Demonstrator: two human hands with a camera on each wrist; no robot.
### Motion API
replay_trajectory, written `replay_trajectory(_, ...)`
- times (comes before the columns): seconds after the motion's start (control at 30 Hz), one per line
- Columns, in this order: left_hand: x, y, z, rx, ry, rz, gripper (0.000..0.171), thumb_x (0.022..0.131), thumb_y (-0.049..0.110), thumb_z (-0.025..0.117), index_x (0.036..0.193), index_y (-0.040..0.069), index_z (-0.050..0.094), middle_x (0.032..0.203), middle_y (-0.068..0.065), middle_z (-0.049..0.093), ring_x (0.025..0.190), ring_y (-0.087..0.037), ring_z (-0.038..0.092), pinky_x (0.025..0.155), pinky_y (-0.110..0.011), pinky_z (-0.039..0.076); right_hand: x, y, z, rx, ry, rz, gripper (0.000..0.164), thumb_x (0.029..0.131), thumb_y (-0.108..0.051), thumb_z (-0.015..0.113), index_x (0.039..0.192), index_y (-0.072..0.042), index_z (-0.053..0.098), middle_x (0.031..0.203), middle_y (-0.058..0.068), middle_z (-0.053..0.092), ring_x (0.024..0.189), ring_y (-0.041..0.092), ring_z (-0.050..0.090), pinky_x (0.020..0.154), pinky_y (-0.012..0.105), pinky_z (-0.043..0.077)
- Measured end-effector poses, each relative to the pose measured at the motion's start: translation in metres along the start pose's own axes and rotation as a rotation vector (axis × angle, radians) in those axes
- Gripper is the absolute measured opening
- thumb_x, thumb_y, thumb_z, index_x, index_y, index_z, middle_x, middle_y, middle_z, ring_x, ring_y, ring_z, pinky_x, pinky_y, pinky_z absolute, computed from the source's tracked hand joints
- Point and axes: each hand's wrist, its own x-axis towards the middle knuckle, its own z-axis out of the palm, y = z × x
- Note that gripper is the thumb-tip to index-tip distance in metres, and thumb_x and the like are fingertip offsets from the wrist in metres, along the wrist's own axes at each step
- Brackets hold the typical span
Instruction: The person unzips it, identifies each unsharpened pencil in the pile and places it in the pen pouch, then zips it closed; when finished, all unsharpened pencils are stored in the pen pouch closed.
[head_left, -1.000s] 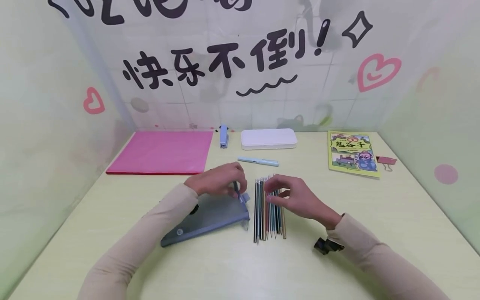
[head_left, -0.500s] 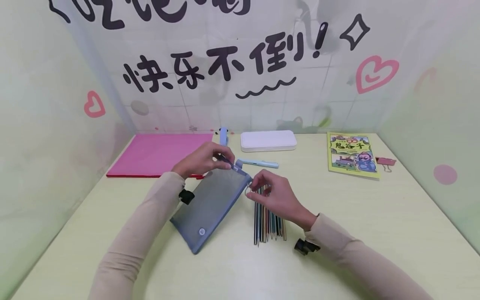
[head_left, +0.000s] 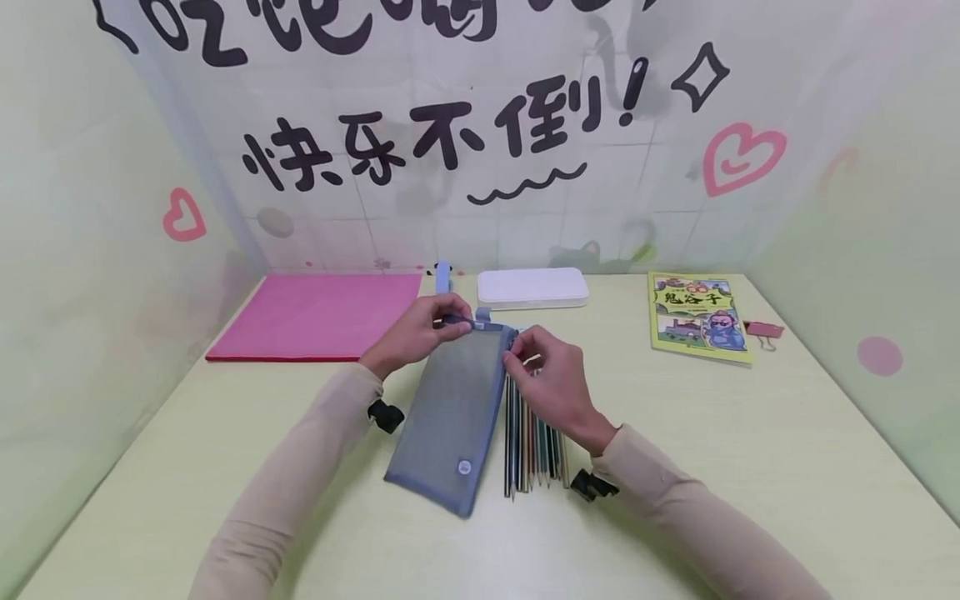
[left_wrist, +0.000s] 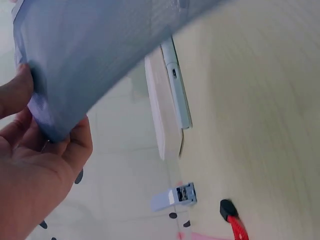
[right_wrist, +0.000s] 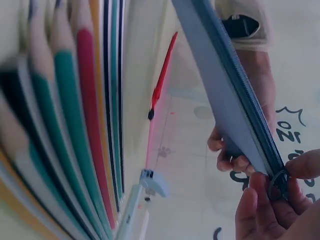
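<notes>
A grey-blue mesh zip pouch (head_left: 453, 408) is held up at a slant in the head view, its zipper along the right edge. My left hand (head_left: 420, 332) pinches its top left corner between thumb and fingers. At the top right corner my right hand (head_left: 553, 375) pinches the ring on the zipper's end; the ring (right_wrist: 276, 184) shows clearly in the right wrist view. Several pencils (head_left: 525, 442) lie side by side on the table just right of the pouch, partly beneath my right hand. The zipper (right_wrist: 245, 95) appears closed along the stretch seen.
Along the back stand a pink folder (head_left: 322, 317), a blue stapler (head_left: 443, 279) and a white case (head_left: 532, 287). A light blue pen (left_wrist: 176, 85) lies before the case. At right are a yellow booklet (head_left: 697, 317) and a pink binder clip (head_left: 763, 331).
My left hand has raised the pouch and turned it from lying flat to nearly upright lengthwise. My right hand has moved left from above the pencils and taken hold of the zipper ring.
</notes>
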Motion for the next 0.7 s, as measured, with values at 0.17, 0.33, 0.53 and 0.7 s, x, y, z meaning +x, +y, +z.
replay_trajectory(0.17, -0.002, 0.017, 0.002, 0.216, 0.025, 0.117, 0.02, 0.099, 0.013, 0.061, 0.117, 0.007, 0.064, 0.119, -0.009, 0.066, 0.119, -0.027, 0.06, 0.101, -0.044, 0.05, 0.008, 0.001, -0.004, -0.065, 0.01, -0.099, 0.008, 0.087, -0.002, 0.067, 0.083, -0.004, 0.06, 0.074, 0.008, 0.07, 0.063, 0.011, 0.064, 0.063, 0.026, 0.058)
replay_trajectory(0.33, -0.001, 0.047, 0.007, 0.45, -0.056, 0.357, 0.027, 0.101, 0.016, 0.056, 0.127, 0.01, 0.065, 0.13, -0.006, 0.066, 0.138, -0.03, 0.048, 0.119, -0.054, 0.032, 0.017, 0.002, -0.008, -0.084, 0.007, -0.15, 0.008, 0.086, -0.001, 0.065, 0.081, -0.004, 0.06, 0.07, 0.007, 0.07, 0.06, 0.009, 0.063, 0.061, 0.033, 0.059)
replay_trajectory(0.53, 0.007, 0.054, 0.014, 0.456, -0.125, 0.397, 0.02, 0.099, 0.019, 0.061, 0.115, 0.012, 0.071, 0.111, -0.001, 0.073, 0.105, -0.016, 0.062, 0.097, -0.038, 0.047, 0.022, 0.0, -0.01, -0.117, 0.014, -0.159, 0.005, 0.087, -0.003, 0.066, 0.086, -0.004, 0.061, 0.073, 0.008, 0.071, 0.062, 0.013, 0.064, 0.06, 0.029, 0.057)
replay_trajectory(0.7, 0.007, 0.046, 0.012, 0.314, -0.097, 0.304, 0.018, 0.098, 0.015, 0.062, 0.113, 0.009, 0.072, 0.105, -0.003, 0.074, 0.096, -0.014, 0.066, 0.089, -0.034, 0.054, 0.021, 0.0, -0.007, -0.113, 0.003, -0.137, 0.011, 0.089, -0.005, 0.067, 0.098, -0.001, 0.061, 0.086, 0.012, 0.072, 0.069, 0.016, 0.07, 0.063, 0.026, 0.059)
